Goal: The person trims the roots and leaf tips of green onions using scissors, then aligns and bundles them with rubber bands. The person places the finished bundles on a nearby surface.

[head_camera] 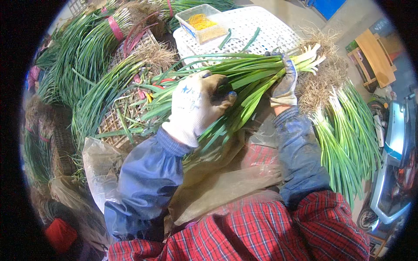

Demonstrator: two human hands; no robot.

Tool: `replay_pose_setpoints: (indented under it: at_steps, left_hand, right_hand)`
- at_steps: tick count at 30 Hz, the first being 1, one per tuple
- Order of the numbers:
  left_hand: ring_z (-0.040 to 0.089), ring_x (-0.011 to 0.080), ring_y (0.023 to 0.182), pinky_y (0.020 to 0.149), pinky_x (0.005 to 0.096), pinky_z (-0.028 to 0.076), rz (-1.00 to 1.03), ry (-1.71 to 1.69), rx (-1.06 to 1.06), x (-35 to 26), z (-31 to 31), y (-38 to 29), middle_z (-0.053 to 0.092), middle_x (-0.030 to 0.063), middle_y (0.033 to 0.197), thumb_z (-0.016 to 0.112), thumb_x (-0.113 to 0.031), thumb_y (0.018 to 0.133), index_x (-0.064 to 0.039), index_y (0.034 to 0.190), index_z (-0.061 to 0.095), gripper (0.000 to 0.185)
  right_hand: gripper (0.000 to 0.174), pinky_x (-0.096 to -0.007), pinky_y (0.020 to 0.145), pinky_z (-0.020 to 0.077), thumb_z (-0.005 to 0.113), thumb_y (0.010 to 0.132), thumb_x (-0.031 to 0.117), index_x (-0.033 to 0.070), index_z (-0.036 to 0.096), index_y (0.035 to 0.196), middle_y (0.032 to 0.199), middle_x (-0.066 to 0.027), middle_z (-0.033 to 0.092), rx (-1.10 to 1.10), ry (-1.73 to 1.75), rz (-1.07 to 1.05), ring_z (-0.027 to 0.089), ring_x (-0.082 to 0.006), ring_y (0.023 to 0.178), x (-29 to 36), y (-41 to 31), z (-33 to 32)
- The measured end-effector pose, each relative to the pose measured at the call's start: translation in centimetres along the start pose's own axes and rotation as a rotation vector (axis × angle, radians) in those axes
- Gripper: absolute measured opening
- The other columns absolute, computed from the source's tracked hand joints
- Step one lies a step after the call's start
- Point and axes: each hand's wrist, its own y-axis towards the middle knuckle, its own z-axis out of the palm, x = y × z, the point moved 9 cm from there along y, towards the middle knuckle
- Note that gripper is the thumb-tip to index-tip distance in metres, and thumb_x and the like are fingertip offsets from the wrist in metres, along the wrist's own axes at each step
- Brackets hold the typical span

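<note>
My right hand (286, 81), in a soiled pale glove with blue on its fingers, is closed around a bunch of green onions (253, 70). The white stem ends and stringy roots stick out to the right of it. Long green leaves run leftward and hang down in front of me. Over those leaves is my left hand (202, 101), in a white knit glove with a dark palm, its fingers curled. Whether its fingers grip any leaves is hidden.
A white perforated crate surface (261, 23) bears a clear plastic tub (202, 24) of yellow rubber bands. Banded onion bundles (88, 55) lie at left, beside a wicker surface (112, 122) with leaf scraps. More rooted onions (343, 137) lie at right, near a parked vehicle (392, 156) and wooden bench (375, 57).
</note>
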Motion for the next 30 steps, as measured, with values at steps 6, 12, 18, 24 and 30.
replay_pose_setpoints:
  at_steps: [6,12,18,24,30]
  left_hand:
    - [0.061,0.0324,0.077,0.070,0.0366,0.049,0.037,-0.039,-0.037,1.2,2.2,0.8,0.063,0.0162,0.082,0.066,-0.009,0.068,-0.002,0.086,0.065,0.019]
    - [0.057,0.0324,0.077,0.069,0.0418,0.045,-0.017,0.022,-0.087,1.6,2.4,-0.7,0.059,0.0153,0.078,0.065,-0.024,0.072,-0.004,0.082,0.063,0.022]
    - [0.058,0.0306,0.071,0.067,0.0366,0.046,-0.014,-0.087,-0.205,2.6,2.4,-1.1,0.062,0.0149,0.073,0.068,-0.013,0.071,-0.001,0.081,0.065,0.016]
    - [0.047,0.0067,0.054,0.050,0.0221,0.039,-0.686,-0.871,-0.407,11.8,0.3,-3.9,0.058,-0.0022,0.069,0.068,-0.010,0.078,-0.005,0.081,0.065,0.007]
    - [0.051,0.0044,0.063,0.061,0.0190,0.040,-0.714,-0.577,-0.434,20.6,-11.0,-11.1,0.063,-0.0035,0.077,0.070,-0.014,0.079,-0.003,0.090,0.067,0.016]
  right_hand:
    - [0.030,-0.0345,0.084,0.0493,0.055,0.086,0.027,0.002,0.060,0.100,0.096,-0.0118,0.064,0.009,-0.080,-0.047,0.062,-0.0229,0.088,0.5,-0.2,-0.3]
    - [0.026,-0.0351,0.083,0.0495,0.056,0.086,0.026,0.003,0.059,0.098,0.092,-0.0090,0.063,-0.019,-0.021,-0.023,0.062,-0.0225,0.087,0.6,-1.2,0.7]
    - [0.024,-0.0353,0.083,0.0495,0.054,0.087,0.023,0.002,0.060,0.098,0.094,-0.0099,0.063,0.023,0.001,-0.022,0.062,-0.0223,0.086,0.3,-1.1,0.8]
    - [0.022,-0.0321,0.081,0.0477,0.058,0.085,0.024,0.005,0.061,0.095,0.088,-0.0068,0.064,-0.026,-0.040,-0.043,0.061,-0.0195,0.082,0.4,-0.3,-0.7]
    - [0.028,-0.0361,0.081,0.0502,0.049,0.090,0.026,0.001,0.061,0.096,0.091,-0.0122,0.066,-0.028,-0.121,-0.096,0.063,-0.0246,0.083,1.2,0.7,-2.8]
